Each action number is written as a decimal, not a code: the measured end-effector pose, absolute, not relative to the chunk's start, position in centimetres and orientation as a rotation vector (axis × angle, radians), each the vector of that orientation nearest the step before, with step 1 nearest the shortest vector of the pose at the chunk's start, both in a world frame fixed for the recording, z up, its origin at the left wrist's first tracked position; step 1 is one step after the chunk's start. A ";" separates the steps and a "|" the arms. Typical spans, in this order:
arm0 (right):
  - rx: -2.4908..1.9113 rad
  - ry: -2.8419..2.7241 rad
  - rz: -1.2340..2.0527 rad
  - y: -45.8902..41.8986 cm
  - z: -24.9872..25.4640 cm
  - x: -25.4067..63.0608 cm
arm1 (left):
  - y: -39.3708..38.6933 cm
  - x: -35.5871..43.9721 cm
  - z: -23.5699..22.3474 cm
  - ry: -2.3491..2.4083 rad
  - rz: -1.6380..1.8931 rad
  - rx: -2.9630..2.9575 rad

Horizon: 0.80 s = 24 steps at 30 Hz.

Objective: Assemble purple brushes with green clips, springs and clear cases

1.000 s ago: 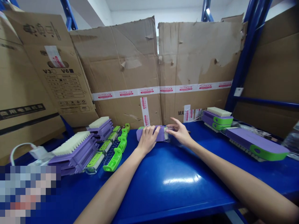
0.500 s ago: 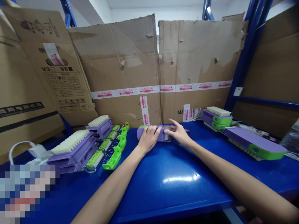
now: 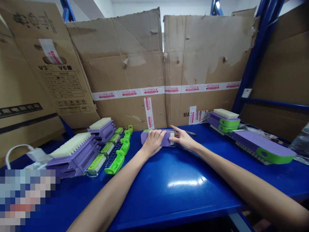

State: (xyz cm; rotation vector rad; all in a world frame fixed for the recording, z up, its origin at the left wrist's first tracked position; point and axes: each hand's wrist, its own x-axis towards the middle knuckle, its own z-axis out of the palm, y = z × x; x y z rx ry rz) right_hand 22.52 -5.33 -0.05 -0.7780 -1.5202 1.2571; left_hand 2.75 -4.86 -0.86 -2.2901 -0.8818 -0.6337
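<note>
In the middle of the blue tabletop lies a long purple casing [image 3: 166, 140] with a touch of green at its far left. My left hand [image 3: 153, 140] is closed over it, fingers draped across the top. At the casing's right end is a clear plastic part [image 3: 172, 135] with something whitish inside. My right hand [image 3: 184, 139] pinches this end, thumb on the near side and index finger on top; its other fingers are partly hidden behind. A thin pen-like item [image 3: 191, 133] lies just behind my right hand.
At left stand purple bristled blocks [image 3: 72, 154], clear-and-green pieces [image 3: 107, 148] and green brackets [image 3: 117, 162]. A white plug with cable [image 3: 38, 154] lies beside them. At right are stacked brushes [image 3: 223, 120] and a purple-green brush [image 3: 263, 145]. Cardboard [image 3: 125, 71] walls the back.
My right hand has moved slightly left and closed in on the casing's clear end; its raised index finger has come down. My left hand stays on the casing. The view has shifted slightly.
</note>
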 end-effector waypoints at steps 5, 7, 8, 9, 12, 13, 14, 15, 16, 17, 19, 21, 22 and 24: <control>-0.815 -1.590 1.159 -5.1 -0.1 22.3 | -5.0 3.0 -0.7 -0.939 -0.623 -2.288; -0.823 -1.581 1.136 -5.1 -0.3 22.2 | -5.1 3.2 -0.6 -0.964 -0.616 -2.286; -0.829 -1.570 1.129 -5.0 -0.4 22.2 | -5.1 3.2 -0.6 -0.968 -0.615 -2.288; -0.842 -1.557 1.126 -5.0 -0.4 22.1 | -5.1 3.3 -0.6 -0.970 -0.615 -2.291; -0.909 -1.499 1.137 -5.0 -0.5 22.0 | -5.1 3.4 -0.5 -0.972 -0.609 -2.292; -0.927 -1.475 1.150 -5.0 -0.6 22.0 | -5.1 3.4 -0.5 -0.975 -0.602 -2.288; -0.942 -1.452 1.163 -5.0 -0.6 22.0 | -5.1 3.4 -0.5 -0.977 -0.594 -2.281; -0.954 -1.430 1.173 -5.0 -0.6 21.9 | -5.1 3.5 -0.5 -0.978 -0.586 -2.272; -0.965 -1.409 1.181 -5.0 -0.6 21.9 | -5.2 3.5 -0.4 -0.980 -0.579 -2.259; -0.976 -1.387 1.186 -5.0 -0.6 21.8 | -5.2 3.6 -0.4 -0.983 -0.572 -2.246; -0.990 -1.336 1.192 -4.9 -0.6 21.7 | -5.4 3.7 -0.3 -1.001 -0.569 -2.220; -0.986 -1.282 1.210 -4.7 -0.7 21.7 | -5.5 3.8 -0.2 -1.049 -0.588 -2.187; -0.982 -1.252 1.227 -4.6 -0.6 21.6 | -5.6 3.8 -0.2 -1.079 -0.601 -2.170; -0.987 -1.182 1.263 -4.5 -0.5 21.7 | -5.7 3.9 -0.2 -1.135 -0.623 -2.137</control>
